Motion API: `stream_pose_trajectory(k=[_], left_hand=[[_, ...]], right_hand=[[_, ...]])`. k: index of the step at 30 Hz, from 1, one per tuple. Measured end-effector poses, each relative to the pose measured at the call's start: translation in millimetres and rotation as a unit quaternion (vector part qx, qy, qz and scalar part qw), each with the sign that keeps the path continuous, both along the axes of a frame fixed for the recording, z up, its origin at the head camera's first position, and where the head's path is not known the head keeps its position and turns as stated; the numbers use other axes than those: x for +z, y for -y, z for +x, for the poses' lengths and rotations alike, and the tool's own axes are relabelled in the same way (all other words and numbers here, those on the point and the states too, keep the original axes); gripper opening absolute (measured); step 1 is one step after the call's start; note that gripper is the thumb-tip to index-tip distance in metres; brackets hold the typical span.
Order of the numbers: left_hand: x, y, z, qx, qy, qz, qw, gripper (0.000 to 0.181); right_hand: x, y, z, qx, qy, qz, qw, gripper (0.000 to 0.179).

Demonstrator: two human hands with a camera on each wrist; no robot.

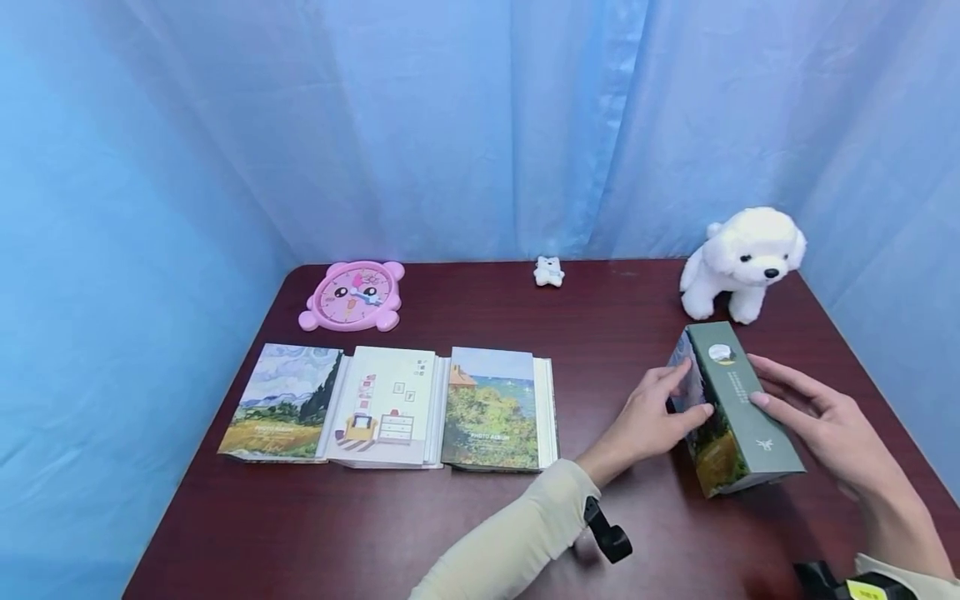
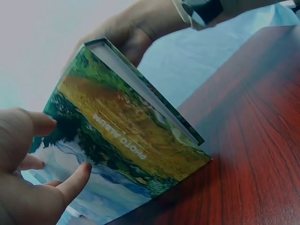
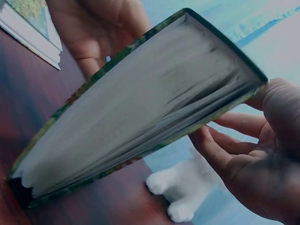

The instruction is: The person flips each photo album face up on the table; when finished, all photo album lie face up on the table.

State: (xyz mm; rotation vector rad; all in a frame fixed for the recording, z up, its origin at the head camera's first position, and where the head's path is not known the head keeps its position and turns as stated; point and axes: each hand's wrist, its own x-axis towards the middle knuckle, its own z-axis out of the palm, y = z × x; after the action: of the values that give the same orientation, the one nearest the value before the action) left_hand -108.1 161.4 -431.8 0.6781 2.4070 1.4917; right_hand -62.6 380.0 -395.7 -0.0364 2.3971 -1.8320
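Observation:
A photo album (image 1: pixel 746 404) with a grey-green spine and painted landscape covers stands spine up on the table, at the right in the head view. The left hand (image 1: pixel 648 417) has its spread fingertips at the album's left cover (image 2: pixel 119 136). On the opposite side, the right hand (image 1: pixel 828 425) has its thumb at the spine's edge and its fingers along the right cover, partly hidden there. Page edges (image 3: pixel 140 103) show between the covers in the right wrist view, bulging and slightly fanned.
Three more photo albums (image 1: pixel 281 400), (image 1: pixel 390 400), (image 1: pixel 491 408) lie overlapping in a row at the left. Behind them is a pink clock (image 1: pixel 352 296). A small white figurine (image 1: pixel 549 272) sits at the back edge, and a white plush dog (image 1: pixel 742 262) stands just behind the upright album.

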Motion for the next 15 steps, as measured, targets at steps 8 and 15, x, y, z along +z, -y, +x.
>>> stream_pose_trajectory(k=[8, 15], left_hand=[[9.3, 13.8, 1.8, 0.003, 0.031, 0.040, 0.9987, 0.069], [11.7, 25.1, 0.5, 0.009, 0.022, 0.029, 0.9993, 0.075]], right_hand=[[-5.7, 4.2, 0.4, 0.057, 0.011, -0.018, 0.9981, 0.051], [-19.1, 8.3, -1.7, 0.103, 0.046, -0.087, 0.9898, 0.048]])
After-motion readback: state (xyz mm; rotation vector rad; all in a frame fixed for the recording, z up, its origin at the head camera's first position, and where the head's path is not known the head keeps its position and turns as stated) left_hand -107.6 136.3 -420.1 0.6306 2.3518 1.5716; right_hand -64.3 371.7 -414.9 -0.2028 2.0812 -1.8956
